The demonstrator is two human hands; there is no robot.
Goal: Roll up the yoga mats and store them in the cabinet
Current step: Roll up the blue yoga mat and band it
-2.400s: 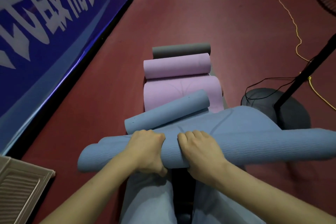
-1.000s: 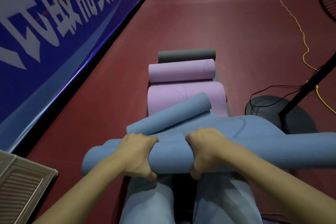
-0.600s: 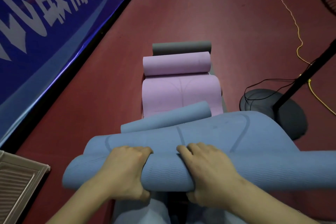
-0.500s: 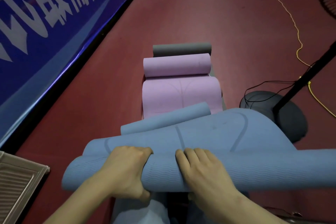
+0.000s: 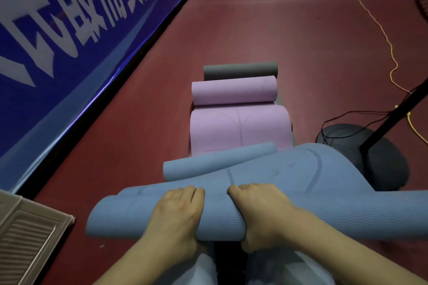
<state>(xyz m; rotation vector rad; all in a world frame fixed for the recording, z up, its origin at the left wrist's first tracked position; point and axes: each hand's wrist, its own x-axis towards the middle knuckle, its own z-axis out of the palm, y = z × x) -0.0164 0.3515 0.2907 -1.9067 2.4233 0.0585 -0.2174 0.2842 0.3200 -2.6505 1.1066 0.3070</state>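
A blue yoga mat (image 5: 347, 215) lies partly rolled across the bottom of the head view, its flat part (image 5: 289, 169) stretching away from me. My left hand (image 5: 178, 213) and my right hand (image 5: 261, 210) grip the thick roll side by side, fingers curled over its top. Beyond lies a thin blue roll (image 5: 215, 164), then a half-rolled pink mat (image 5: 234, 104) and a rolled grey mat (image 5: 240, 70).
A blue banner wall (image 5: 69, 41) runs along the left. A fan stand's dark round base (image 5: 370, 157) and pole with cables sit at the right, touching the blue mat's edge. A beige slatted panel (image 5: 25, 238) lies at the bottom left. Red floor (image 5: 278, 30) stretches ahead.
Both hands have kept rolling the blue mat forward, re-gripping over its top. The roll has grown thicker and the flat part shorter.
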